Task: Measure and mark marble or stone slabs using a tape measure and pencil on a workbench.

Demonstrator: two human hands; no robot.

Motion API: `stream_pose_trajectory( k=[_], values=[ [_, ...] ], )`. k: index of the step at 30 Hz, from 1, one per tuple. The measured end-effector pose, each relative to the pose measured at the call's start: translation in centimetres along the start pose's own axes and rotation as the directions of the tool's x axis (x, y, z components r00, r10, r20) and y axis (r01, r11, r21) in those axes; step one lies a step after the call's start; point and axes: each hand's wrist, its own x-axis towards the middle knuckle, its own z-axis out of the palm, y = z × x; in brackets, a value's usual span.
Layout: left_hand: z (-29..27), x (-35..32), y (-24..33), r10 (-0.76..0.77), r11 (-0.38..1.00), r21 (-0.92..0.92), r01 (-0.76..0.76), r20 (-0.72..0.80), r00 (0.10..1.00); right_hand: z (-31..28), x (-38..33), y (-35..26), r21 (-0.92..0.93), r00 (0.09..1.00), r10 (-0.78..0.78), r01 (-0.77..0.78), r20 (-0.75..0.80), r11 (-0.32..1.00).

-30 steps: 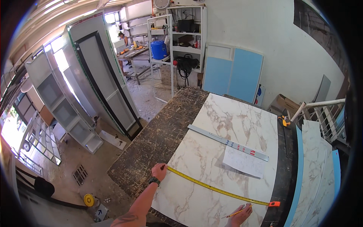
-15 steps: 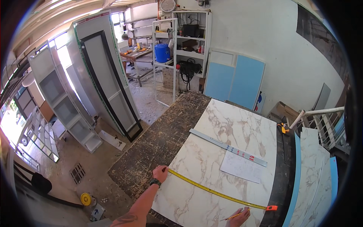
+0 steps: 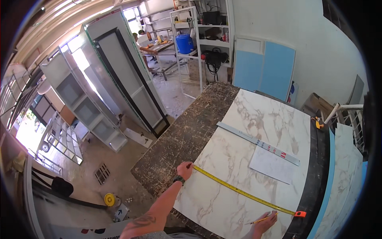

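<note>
A yellow tape measure (image 3: 242, 192) lies stretched across a white marble-patterned sheet (image 3: 211, 199). Its orange case (image 3: 300, 214) rests at the sheet's right edge. My left hand (image 3: 185, 170) is closed on the tape's free end at the left edge. Just below the tape, near the case, my right hand (image 3: 266, 224) pinches a yellow pencil (image 3: 256, 220), which points left over the sheet. Farther up, a grey metal straightedge (image 3: 258, 142) lies across the sheet, beside a white sheet of paper (image 3: 271, 165) with faint marks.
The sheet lies on a worn dark worktable (image 3: 179, 139). An orange-yellow tool (image 3: 318, 123) sits at its right edge. Marble-patterned strips (image 3: 338, 171) stand along the right. Tall cabinet frames (image 3: 131, 79) stand left; a person (image 3: 145, 49) is by a back table.
The whole scene has shifted right and slightly up in the picture as my head turned. Both hands keep their places along the tape. More of the person at the back shows.
</note>
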Motion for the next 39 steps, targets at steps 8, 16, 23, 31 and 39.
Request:
stream_pose_trajectory(
  k=[8, 16, 23, 31, 39],
  values=[
    [-0.4, -0.6, -0.8, -0.107, 0.994, 0.043, 0.102, 0.141, 0.984, -2.1, 0.0, -0.1, -0.016, 0.997, 0.072, -0.072, -0.004, 0.997],
    [-0.2, -0.1, -1.0, -0.205, 0.976, 0.115, 0.184, 0.2, 0.958, -1.3, 0.0, 1.0, 0.048, 0.999, 0.026, -0.028, 0.039, 0.998],
    [-0.1, 0.1, -1.5, -0.185, 0.978, 0.136, 0.159, 0.213, 0.959, -0.6, -1.0, 1.4, 0.021, 1.0, 0.026, -0.026, -0.015, 0.999],
    [0.6, -1.4, -1.4, -0.204, 0.978, 0.063, 0.197, 0.13, 0.97, -0.5, -0.6, 2.4, 0.028, 1.0, -0.012, 0.012, 0.008, 1.0],
    [1.0, -1.5, -1.1, -0.058, 0.998, 0.018, 0.056, 0.11, 0.992, -0.4, 1.3, 7.1, 0.485, 0.999, -0.011, -0.005, 0.031, 0.874]
  ],
)
